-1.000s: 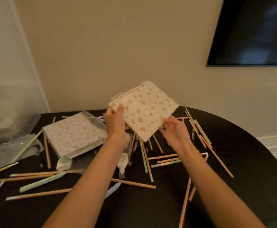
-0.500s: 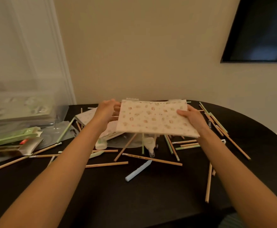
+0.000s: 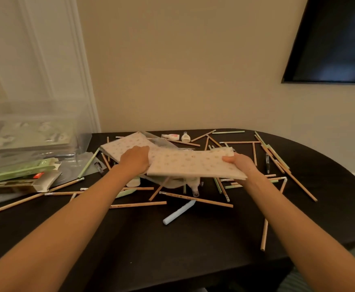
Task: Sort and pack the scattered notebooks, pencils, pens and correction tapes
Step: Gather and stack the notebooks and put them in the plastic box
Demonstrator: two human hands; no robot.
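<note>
Right hand (image 3: 238, 165) and left hand (image 3: 135, 159) hold notebook (image 3: 193, 165) — pencils (image 3: 196, 199) strewn beneath.

A patterned notebook (image 3: 193, 165) hung nearly flat above the clutter, the left hand (image 3: 135, 160) holding its left end, the right hand (image 3: 238, 164) its right. A matching notebook stack (image 3: 119, 147) lay just beyond, to the left. Wooden pencils (image 3: 195, 199) lay scattered over the tabletop (image 3: 172, 249), a pale blue pen (image 3: 178, 212) nearest, two correction tapes (image 3: 186, 137) farthest.

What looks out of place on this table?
Pencils lie scattered at every angle across the table, a correction tape loose near its far edge. Left hand and right hand hold a notebook tilted above them.
</note>
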